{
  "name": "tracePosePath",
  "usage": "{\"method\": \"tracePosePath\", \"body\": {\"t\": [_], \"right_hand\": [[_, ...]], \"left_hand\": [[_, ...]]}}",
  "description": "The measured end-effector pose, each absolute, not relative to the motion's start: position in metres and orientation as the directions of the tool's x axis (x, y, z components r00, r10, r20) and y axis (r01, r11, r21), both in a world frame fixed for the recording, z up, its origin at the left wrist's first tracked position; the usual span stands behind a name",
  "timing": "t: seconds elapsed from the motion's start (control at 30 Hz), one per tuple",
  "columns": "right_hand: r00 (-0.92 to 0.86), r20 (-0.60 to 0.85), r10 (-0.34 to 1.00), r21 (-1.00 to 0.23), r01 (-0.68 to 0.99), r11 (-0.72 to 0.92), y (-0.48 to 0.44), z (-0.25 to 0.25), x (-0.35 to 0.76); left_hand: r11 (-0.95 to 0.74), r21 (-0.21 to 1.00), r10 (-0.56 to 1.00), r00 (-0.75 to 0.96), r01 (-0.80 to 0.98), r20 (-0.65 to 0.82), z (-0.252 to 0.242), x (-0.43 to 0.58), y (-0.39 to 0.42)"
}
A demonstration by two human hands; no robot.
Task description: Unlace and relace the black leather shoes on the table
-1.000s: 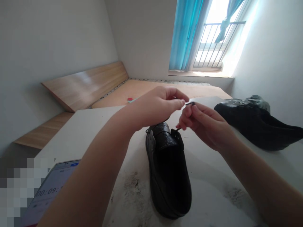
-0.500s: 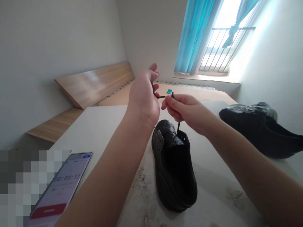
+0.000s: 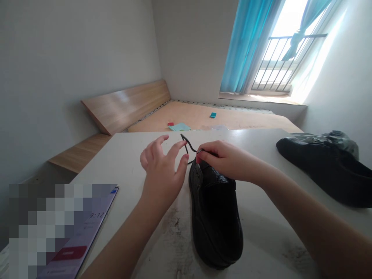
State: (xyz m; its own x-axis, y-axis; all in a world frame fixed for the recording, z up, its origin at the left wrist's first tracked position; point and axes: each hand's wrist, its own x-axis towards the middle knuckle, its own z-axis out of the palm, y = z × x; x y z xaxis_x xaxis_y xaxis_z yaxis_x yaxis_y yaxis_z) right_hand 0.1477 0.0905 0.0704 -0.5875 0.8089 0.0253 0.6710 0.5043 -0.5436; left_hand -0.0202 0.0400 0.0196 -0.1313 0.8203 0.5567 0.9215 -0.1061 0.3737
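Note:
A black leather shoe (image 3: 216, 217) lies on the white table (image 3: 124, 155), toe toward me. A thin black lace (image 3: 188, 144) rises from its far end. My right hand (image 3: 223, 159) rests over the shoe's tongue and pinches the lace between thumb and fingertips. My left hand (image 3: 162, 170) hovers just left of the shoe with its fingers spread apart; the index fingertip is at the free end of the lace, and I cannot tell whether it touches.
A phone (image 3: 78, 236) showing a running timer lies at the table's near left corner. A second black shoe (image 3: 322, 170) sits at the right on a dark bag. Beyond the table is a bare wooden bed frame (image 3: 209, 116) with small coloured items, then a curtained window.
Both hands have come down from above the shoe to its far end. My left hand has let go of the lace and spread its fingers. The right hand keeps its pinch.

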Motion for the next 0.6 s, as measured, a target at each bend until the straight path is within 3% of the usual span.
{"method": "tracePosePath", "body": {"t": [0.1,0.23,0.43,0.6], "right_hand": [[-0.591,-0.003,0.807,-0.518,0.691,0.504,0.089,0.07,0.146],[-0.63,0.012,0.776,-0.529,0.655,0.54,0.09,0.067,0.146],[-0.668,0.049,0.742,-0.503,0.626,0.597,0.087,0.062,0.144],[-0.522,-0.017,0.853,-0.485,0.75,0.45,0.086,0.057,0.141]], "left_hand": [[-0.194,0.235,0.727,-0.021,0.953,0.686,0.014,-0.015,0.038],[-0.366,0.155,0.756,0.195,0.918,0.625,0.014,-0.017,0.034],[-0.321,0.382,0.857,0.095,0.867,0.506,0.017,-0.023,0.033],[-0.145,0.563,0.958,-0.028,0.814,0.286,0.022,-0.024,0.032]]}}
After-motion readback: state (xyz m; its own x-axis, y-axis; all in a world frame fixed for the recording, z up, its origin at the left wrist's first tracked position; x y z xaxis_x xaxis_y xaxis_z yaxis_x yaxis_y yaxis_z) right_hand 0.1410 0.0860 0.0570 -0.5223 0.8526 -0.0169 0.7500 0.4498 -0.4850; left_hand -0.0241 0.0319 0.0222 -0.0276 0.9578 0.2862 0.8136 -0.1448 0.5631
